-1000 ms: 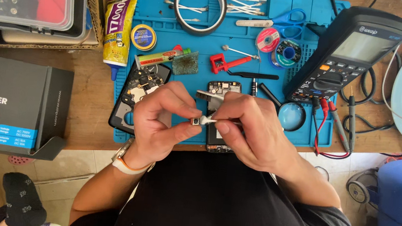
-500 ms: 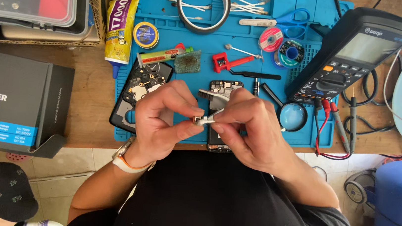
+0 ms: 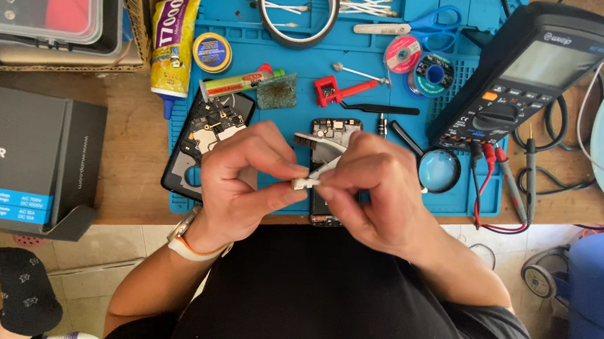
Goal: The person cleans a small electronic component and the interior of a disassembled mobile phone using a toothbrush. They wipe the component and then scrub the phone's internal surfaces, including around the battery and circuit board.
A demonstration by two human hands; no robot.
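My left hand (image 3: 245, 178) pinches a tiny dark part (image 3: 294, 183) between thumb and forefinger. My right hand (image 3: 374, 196) holds a cotton swab (image 3: 316, 176) whose white tip presses against that part. Both hands hover over the front edge of the blue work mat (image 3: 372, 72). Under them lies an opened phone body (image 3: 334, 130), mostly hidden by my fingers. A second opened phone shell (image 3: 205, 133) with its circuit board showing lies just left of my left hand.
On the mat sit a tape roll (image 3: 297, 4), cotton swabs (image 3: 364, 3), scissors (image 3: 414, 24), black tweezers (image 3: 379, 108), a red tool (image 3: 336, 91), a magnifier (image 3: 439, 169) and solder reels (image 3: 432, 72). A multimeter (image 3: 529, 74) with probes stands right, a glue tube (image 3: 173, 29) and dark box (image 3: 15, 154) left.
The swab tip has shifted slightly against the small part while both hands stay nearly in place. The view has drifted a little.
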